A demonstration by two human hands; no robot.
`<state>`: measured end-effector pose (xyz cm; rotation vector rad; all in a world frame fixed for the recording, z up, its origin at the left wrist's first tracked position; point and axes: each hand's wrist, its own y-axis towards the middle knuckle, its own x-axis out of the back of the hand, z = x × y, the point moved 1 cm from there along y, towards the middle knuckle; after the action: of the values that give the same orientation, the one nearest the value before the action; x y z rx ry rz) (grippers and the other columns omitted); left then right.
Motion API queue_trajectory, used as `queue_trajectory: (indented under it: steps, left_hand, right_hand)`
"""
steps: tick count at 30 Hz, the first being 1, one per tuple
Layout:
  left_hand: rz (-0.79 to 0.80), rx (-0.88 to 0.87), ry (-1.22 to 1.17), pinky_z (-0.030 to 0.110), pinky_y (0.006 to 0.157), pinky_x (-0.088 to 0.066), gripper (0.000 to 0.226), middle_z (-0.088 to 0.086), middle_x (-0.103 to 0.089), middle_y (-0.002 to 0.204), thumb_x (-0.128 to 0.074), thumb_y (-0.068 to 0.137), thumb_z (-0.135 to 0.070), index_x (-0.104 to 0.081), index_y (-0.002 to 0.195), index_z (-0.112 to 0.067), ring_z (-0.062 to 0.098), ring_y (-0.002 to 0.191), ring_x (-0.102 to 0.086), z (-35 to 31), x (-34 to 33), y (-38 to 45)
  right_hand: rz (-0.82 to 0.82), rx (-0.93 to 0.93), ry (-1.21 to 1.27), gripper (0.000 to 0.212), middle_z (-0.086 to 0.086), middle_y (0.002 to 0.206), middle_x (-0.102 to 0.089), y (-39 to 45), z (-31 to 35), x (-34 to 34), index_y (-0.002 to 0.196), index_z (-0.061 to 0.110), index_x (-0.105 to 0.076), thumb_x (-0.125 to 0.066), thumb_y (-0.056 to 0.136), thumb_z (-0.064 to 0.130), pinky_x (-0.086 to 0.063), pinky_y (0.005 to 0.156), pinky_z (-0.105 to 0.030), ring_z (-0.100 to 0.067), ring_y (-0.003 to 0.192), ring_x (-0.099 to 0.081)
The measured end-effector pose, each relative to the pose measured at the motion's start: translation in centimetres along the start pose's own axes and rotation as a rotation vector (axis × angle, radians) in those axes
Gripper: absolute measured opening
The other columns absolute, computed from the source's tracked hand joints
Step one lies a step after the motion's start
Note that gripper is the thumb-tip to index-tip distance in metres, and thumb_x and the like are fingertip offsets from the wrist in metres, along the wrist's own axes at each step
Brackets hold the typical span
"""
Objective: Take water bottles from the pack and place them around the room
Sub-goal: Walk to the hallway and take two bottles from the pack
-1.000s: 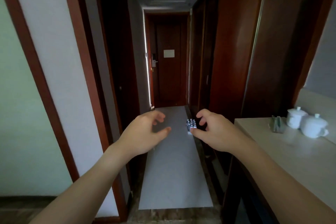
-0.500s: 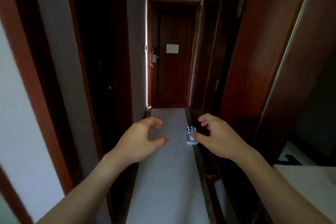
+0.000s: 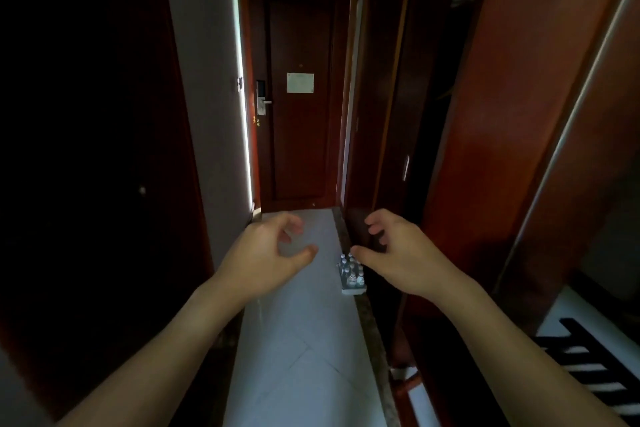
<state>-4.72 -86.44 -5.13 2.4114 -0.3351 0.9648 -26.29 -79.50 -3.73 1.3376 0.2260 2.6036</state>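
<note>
Both hands out front, empty: left hand [image 3: 265, 255] and right hand [image 3: 398, 253] w/ fingers curled loosely, spread, gripping nothing. Pack of water bottles [image 3: 351, 274] sits on the pale floor [image 3: 304, 357] at corridor's right edge, just below right thumb, untouched. Dark door [image 3: 298, 135] at far end.

Both bare forearms are stretched forward from the lower corners of the view and angled inward, so that the two hands are brought near each other but kept apart. The left hand [image 3: 266, 253] is held palm inward with its fingers curled loosely and its thumb pointed toward the right; nothing is gripped in it. The right hand [image 3: 398, 253] is mirrored opposite, fingers curled, thumb extended toward the left, and likewise nothing is held.
</note>
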Motion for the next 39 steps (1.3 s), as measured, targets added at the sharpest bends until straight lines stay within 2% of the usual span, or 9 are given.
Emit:
queue_trajectory:
  steps: [4, 9, 19, 23, 26, 28, 32, 35, 39]
  left_hand:
    - [-0.036, -0.014, 0.023, 0.034, 0.082, -0.055, 0.037, -0.015, -0.066, 0.102, -0.073, 0.081, -0.04, -0.064, 0.114, -0.026, 0.005, 0.091, -0.063, 2.2, -2.8, 9.7]
    - [-0.051, -0.006, 0.046, 0.027, 0.082, -0.054, 0.04, -0.014, -0.066, 0.102, -0.074, 0.081, -0.04, -0.063, 0.117, -0.026, 0.006, 0.092, -0.063, 4.4, -4.4, 22.0]
    - [0.001, 0.035, 0.009, 0.009, 0.07, -0.042, 0.036, -0.011, -0.066, 0.103, -0.076, 0.08, -0.035, -0.064, 0.111, -0.023, 0.006, 0.09, -0.062, 15.3, -8.8, 40.4]
    - [0.012, 0.001, -0.028, 0.018, 0.072, -0.047, 0.036, -0.017, -0.063, 0.095, -0.078, 0.078, -0.037, -0.064, 0.109, -0.024, 0.004, 0.085, -0.061, 21.1, -10.9, 48.5]
    - [0.037, -0.015, -0.061, 0.026, 0.077, -0.051, 0.037, -0.017, -0.063, 0.103, -0.075, 0.078, -0.042, -0.063, 0.11, -0.029, 0.003, 0.092, -0.061, 25.2, -12.3, 55.1]
    - [0.075, -0.036, -0.065, 0.021, 0.076, -0.049, 0.039, -0.017, -0.062, 0.104, -0.075, 0.079, -0.041, -0.063, 0.112, -0.027, 0.003, 0.094, -0.061, 27.0, -13.1, 59.3]
    - [0.164, -0.089, -0.062, 0.012, 0.072, -0.043, 0.041, -0.016, -0.063, 0.11, -0.074, 0.08, -0.042, -0.062, 0.116, -0.027, 0.001, 0.095, -0.059, 30.0, -15.7, 67.5]
    - [0.206, -0.107, -0.064, 0.015, 0.074, -0.046, 0.041, -0.019, -0.06, 0.107, -0.074, 0.08, -0.043, -0.061, 0.116, -0.028, 0.002, 0.095, -0.059, 31.9, -18.4, 72.3]
    - [0.3, -0.093, -0.094, 0.034, 0.083, -0.055, 0.043, -0.017, -0.06, 0.106, -0.075, 0.078, -0.043, -0.062, 0.116, -0.026, 0.005, 0.095, -0.06, 34.2, -23.3, 77.3]
  right_hand:
    - [0.003, 0.025, -0.017, 0.062, 0.003, 0.13, -0.052, 10.3, -4.5, -0.6, 0.136, 0.02, -0.046, -0.07, 0.084, 0.044, -0.047, 0.094, -0.027, -0.008, 0.109, -0.05]
    - [0.047, 0.023, -0.007, 0.058, 0.004, 0.123, -0.055, 23.6, -8.5, 0.1, 0.131, 0.023, -0.049, -0.07, 0.082, 0.046, -0.051, 0.095, -0.034, -0.013, 0.111, -0.056]
    - [0.105, 0.008, -0.051, 0.058, 0.005, 0.121, -0.059, 44.2, -14.8, -3.7, 0.132, 0.021, -0.048, -0.07, 0.083, 0.045, -0.052, 0.093, -0.033, -0.012, 0.106, -0.06]
    - [0.085, -0.022, -0.068, 0.053, 0.002, 0.117, -0.062, 52.4, -16.8, -5.9, 0.127, 0.021, -0.052, -0.071, 0.083, 0.042, -0.053, 0.092, -0.037, -0.014, 0.103, -0.062]
    - [0.073, -0.058, -0.087, 0.038, 0.003, 0.102, -0.065, 58.9, -17.8, -7.2, 0.114, 0.02, -0.056, -0.073, 0.083, 0.036, -0.057, 0.083, -0.04, -0.014, 0.091, -0.064]
    - [0.05, -0.089, -0.063, 0.035, 0.01, 0.094, -0.062, 62.7, -18.4, -7.5, 0.111, 0.022, -0.054, -0.073, 0.084, 0.033, -0.056, 0.078, -0.034, -0.01, 0.086, -0.063]
    - [0.033, -0.119, -0.093, 0.05, 0.009, 0.103, -0.058, 69.7, -20.6, -8.7, 0.127, 0.02, -0.052, -0.073, 0.084, 0.035, -0.05, 0.083, -0.027, -0.012, 0.098, -0.06]
    - [0.03, -0.187, -0.091, 0.055, 0.002, 0.113, -0.062, 73.5, -23.6, -9.8, 0.13, 0.018, -0.051, -0.074, 0.083, 0.037, -0.049, 0.08, -0.026, -0.012, 0.095, -0.06]
    - [0.052, -0.278, -0.075, 0.055, 0.002, 0.112, -0.064, 77.3, -28.6, -11.4, 0.126, 0.02, -0.054, -0.072, 0.08, 0.044, -0.047, 0.076, -0.023, -0.01, 0.09, -0.06]
